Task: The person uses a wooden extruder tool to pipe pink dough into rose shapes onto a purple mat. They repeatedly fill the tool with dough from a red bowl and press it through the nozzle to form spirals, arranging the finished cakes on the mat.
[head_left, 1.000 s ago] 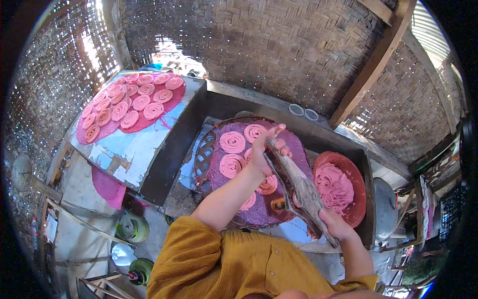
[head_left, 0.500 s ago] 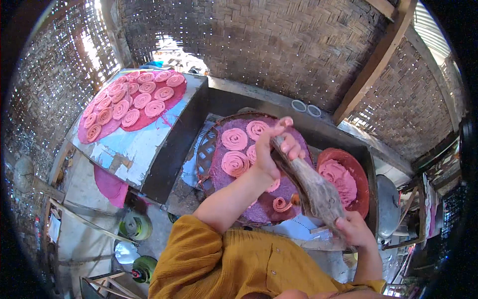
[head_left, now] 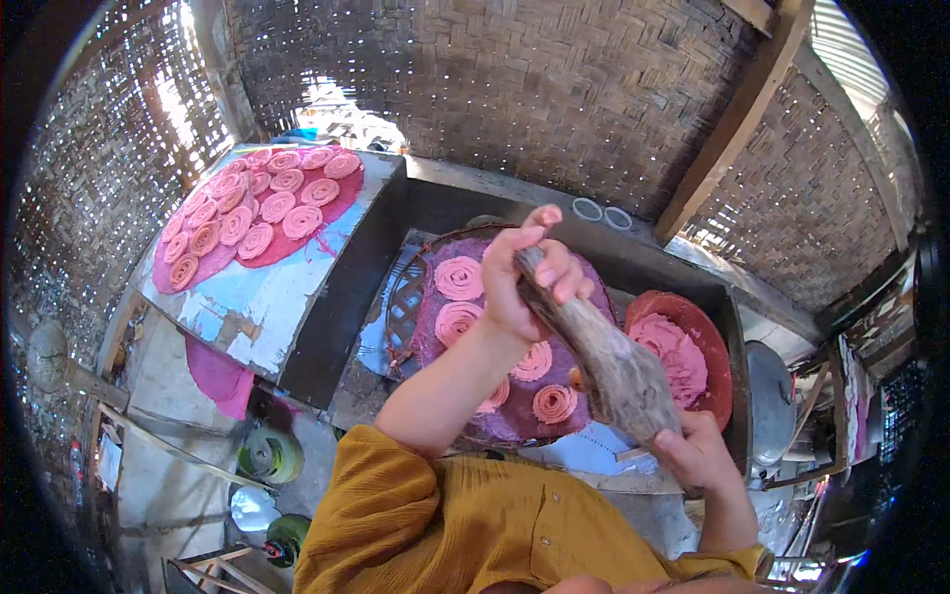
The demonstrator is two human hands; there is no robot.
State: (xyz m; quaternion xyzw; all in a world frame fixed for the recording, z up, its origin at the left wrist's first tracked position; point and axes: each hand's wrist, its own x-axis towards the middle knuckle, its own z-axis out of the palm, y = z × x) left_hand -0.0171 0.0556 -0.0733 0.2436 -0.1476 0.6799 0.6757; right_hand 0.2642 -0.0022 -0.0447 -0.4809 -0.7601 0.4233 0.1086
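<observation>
Both of my hands grip a worn, grey wooden dough press (head_left: 618, 361) held at a slant over a purple cloth (head_left: 435, 342). My left hand (head_left: 534, 272) is wrapped round its upper end, with one finger raised. My right hand (head_left: 698, 453) closes on the lower end, its thumb on top. Beside the press's underside lies a round pink dough coil (head_left: 554, 403); the press's outlet is mostly hidden. Other spiral dough coils (head_left: 458, 278) lie on the cloth, some partly covered by my left hand and forearm.
A red basin (head_left: 720, 386) holding pink dough (head_left: 678, 351) stands right of the press, with a lidded metal pot (head_left: 767, 401) beyond it. Many coils rest on pink cloth upon a pale board (head_left: 267, 307) at left. Two white rings (head_left: 602, 212) lie on the back ledge.
The coil beside the press has grown from a small, loose spiral into a fuller round. My hands and the press have shifted slightly left.
</observation>
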